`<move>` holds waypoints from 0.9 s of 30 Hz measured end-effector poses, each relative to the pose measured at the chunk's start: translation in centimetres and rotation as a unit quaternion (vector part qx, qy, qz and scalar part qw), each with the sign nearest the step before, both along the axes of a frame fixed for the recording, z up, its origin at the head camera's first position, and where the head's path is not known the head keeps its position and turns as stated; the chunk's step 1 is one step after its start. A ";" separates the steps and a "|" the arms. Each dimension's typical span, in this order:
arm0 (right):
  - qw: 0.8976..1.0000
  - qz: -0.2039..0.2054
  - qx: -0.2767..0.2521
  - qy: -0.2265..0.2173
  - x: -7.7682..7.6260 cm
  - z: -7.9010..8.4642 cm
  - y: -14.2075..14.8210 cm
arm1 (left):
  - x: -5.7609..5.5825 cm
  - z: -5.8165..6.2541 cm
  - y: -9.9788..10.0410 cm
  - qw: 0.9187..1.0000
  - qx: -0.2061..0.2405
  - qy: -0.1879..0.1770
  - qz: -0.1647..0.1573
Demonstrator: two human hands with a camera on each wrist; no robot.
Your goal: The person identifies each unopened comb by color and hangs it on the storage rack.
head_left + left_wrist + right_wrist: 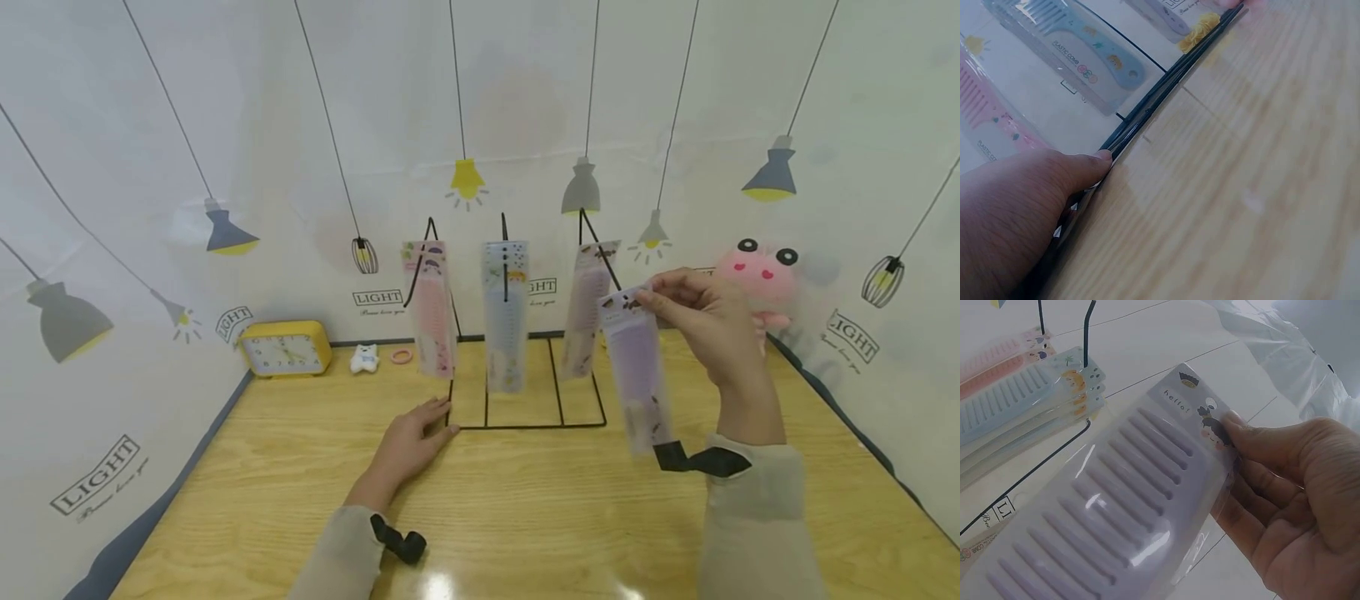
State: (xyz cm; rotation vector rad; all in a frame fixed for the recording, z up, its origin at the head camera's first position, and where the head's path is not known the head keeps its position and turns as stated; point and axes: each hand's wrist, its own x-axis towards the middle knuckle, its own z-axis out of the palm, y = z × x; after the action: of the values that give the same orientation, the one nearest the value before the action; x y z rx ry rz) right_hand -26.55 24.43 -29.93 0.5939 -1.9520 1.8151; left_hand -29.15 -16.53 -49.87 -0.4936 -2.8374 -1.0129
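Note:
My right hand (708, 321) pinches the top corner of a clear packet holding a purple comb (636, 362), thumb in front and fingers behind. In the head view, the packet's top edge overlaps the tip of the right hook of a black wire display rack (525, 427). Further back on that hook hangs another packaged purple comb (587, 321). Packaged blue combs (506, 321) hang on the middle hook and packaged pink combs (432, 317) on the left one. My left hand (408, 442) holds the rack's front left base corner, its thumb on the wire (1147, 112).
A yellow alarm clock (285, 348) stands at the back left, near a small white bear figure (364, 358) and a pink ring (402, 356). Behind my right hand sits a pink plush toy (761, 279). A lamp-printed sheet lines the back and sides of the wooden table (540, 517).

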 end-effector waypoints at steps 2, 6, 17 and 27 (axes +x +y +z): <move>1.000 -0.003 0.004 -0.001 0.0 0.0 0.1 | 0.0 0.1 0.0 1.000 -0.001 0.000 0.000; 1.000 -0.015 0.015 -0.003 -0.2 -0.1 0.1 | -0.1 0.0 -0.1 1.000 -0.003 0.002 0.000; 0.992 -0.111 0.055 -0.027 -1.5 -1.2 -1.4 | -0.2 -0.4 -0.2 1.000 -0.007 0.004 -0.001; 0.966 -0.029 0.207 -0.154 -2.4 -2.5 -0.7 | -0.1 -0.1 -0.2 1.000 -0.006 0.003 -0.003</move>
State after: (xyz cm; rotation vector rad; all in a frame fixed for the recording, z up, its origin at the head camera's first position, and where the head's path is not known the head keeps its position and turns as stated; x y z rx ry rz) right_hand -28.96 23.73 -32.48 0.3844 -2.5602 1.5412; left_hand -29.22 -16.70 -50.01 -0.5055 -2.8400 -0.9960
